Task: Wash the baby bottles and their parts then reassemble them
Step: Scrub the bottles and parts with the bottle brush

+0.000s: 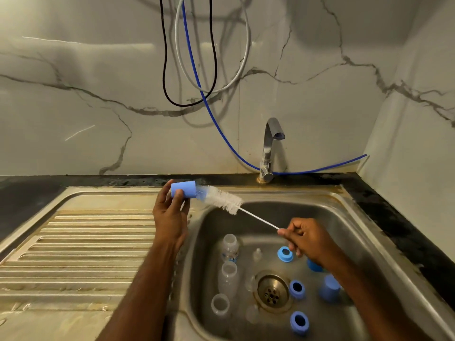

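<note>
My left hand (170, 212) grips a blue bottle cap (183, 189) above the sink's left rim, its open end facing right. The white bristle head of a bottle brush (221, 198) reaches into that cap. My right hand (307, 238) pinches the brush's thin white handle over the basin. In the sink (344, 217) lie three clear bottles (229, 276) in a row at the left. Three blue collar rings (285, 254) and two more blue caps (328, 287) lie around the drain (272, 291). Clear teats (257, 254) lie between them, hard to make out.
A chrome tap (269, 148) stands behind the basin, no water running. A ribbed steel draining board (81, 254) spreads to the left. Black, white and blue hoses (194, 70) hang on the marble wall. A dark counter edge (394, 217) runs along the right.
</note>
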